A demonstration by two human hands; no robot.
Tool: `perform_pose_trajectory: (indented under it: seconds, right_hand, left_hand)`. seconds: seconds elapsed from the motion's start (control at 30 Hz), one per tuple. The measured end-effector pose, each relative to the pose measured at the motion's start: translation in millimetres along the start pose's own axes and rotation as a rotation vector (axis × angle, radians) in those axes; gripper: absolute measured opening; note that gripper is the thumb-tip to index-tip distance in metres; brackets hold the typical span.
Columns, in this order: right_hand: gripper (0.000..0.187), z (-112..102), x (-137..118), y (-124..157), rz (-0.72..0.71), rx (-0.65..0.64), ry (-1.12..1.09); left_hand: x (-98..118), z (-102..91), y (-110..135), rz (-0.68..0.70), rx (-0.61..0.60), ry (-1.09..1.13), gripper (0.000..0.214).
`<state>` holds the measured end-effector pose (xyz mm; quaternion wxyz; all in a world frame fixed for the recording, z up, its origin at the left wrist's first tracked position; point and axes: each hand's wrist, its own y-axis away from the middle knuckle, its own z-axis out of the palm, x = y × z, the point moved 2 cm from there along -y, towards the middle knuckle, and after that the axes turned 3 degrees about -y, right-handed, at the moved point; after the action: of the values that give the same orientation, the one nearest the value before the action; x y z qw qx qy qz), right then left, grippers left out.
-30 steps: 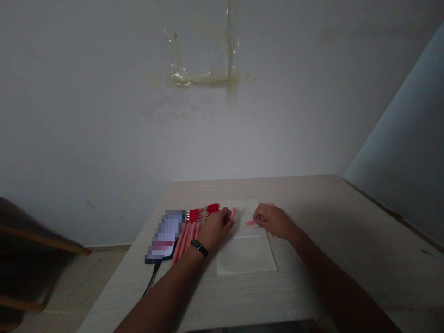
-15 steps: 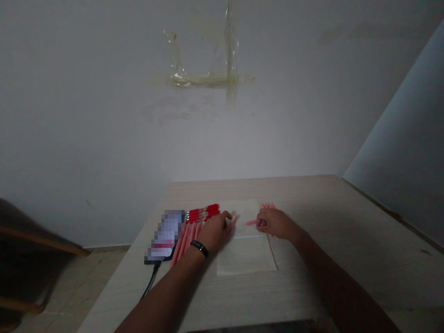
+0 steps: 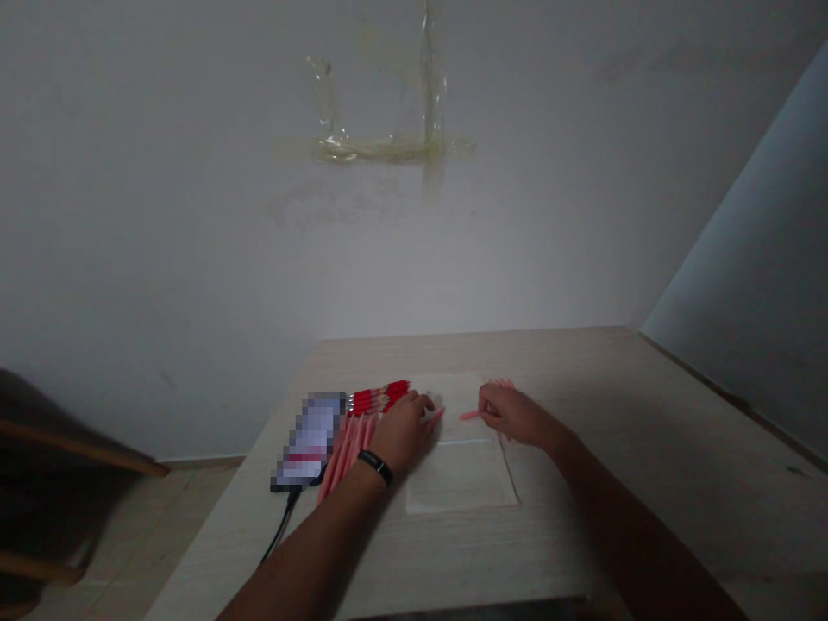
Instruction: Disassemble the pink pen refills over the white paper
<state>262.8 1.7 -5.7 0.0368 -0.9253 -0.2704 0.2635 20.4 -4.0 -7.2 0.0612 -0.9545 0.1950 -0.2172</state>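
My left hand (image 3: 404, 431) lies on a row of pink pens with red caps (image 3: 372, 405). Its fingers are closed around a small pink piece (image 3: 437, 416), maybe a pen cap. My right hand (image 3: 514, 414) pinches a thin pink pen part (image 3: 469, 415) that points left toward the other hand. Both hands hover over a pale sheet of paper (image 3: 461, 474) on the light wooden table (image 3: 647, 457). More pink pieces (image 3: 499, 382) peek out behind my right hand.
A phone (image 3: 309, 440) with a cable (image 3: 279, 528) lies left of the pens near the table's left edge. A white wall with old tape marks (image 3: 388, 129) stands behind. A dark wooden chair (image 3: 58, 466) is at far left.
The pink piece in my left hand has dropped from upright to low and tilted toward the paper. My right hand shifted slightly; the two pink parts are now closer.
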Motion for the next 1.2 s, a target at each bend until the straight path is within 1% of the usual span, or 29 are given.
perform_pose_trajectory:
  seconds: [0.07,0.13,0.2,0.33,0.47,0.6,0.77,0.87,1.07,1.2]
  right_hand:
    - [0.007,-1.8,-3.7,-0.3,-0.003,-0.002,-0.024]
    - [0.007,-2.9,-6.4,-0.9,0.001,-0.006,-0.042]
    - [0.007,-3.2,-7.2,-1.8,-0.002,-0.004,-0.060]
    - [0.016,-1.5,-3.7,-3.3,-0.017,0.012,-0.089]
    - [0.021,-1.3,-0.9,-2.9,-0.009,0.019,-0.094]
    - [0.021,-3.8,-4.2,-2.8,-0.028,0.028,-0.079]
    - [0.024,-6.2,-6.8,-1.9,-0.001,0.017,-0.095]
    - [0.027,-7.4,-6.4,0.4,0.033,-0.007,-0.147]
    - [0.023,-8.8,-0.6,0.3,0.035,0.023,-0.157]
    - [0.024,-8.5,7.1,-1.4,0.066,0.016,-0.179]
  left_hand:
    - [3.8,-0.2,0.8,0.072,0.007,0.013,0.022]
    - [9.1,-0.6,2.7,0.137,-0.032,0.022,0.017]
    - [14.4,-1.3,4.5,0.179,-0.085,0.024,0.016]
    - [21.0,-2.5,5.5,0.218,-0.185,0.023,0.014]
    - [21.2,-1.8,4.6,0.219,-0.223,0.019,0.010]
    - [21.7,1.2,5.0,0.218,-0.218,0.018,0.006]
    - [24.6,2.5,4.8,0.177,-0.216,0.043,0.012]
    - [22.3,2.5,4.0,0.158,-0.181,0.054,0.015]
    - [12.8,2.7,1.4,0.176,-0.105,0.092,0.030]
    - [10.3,-2.9,-0.5,0.164,-0.113,0.074,0.027]
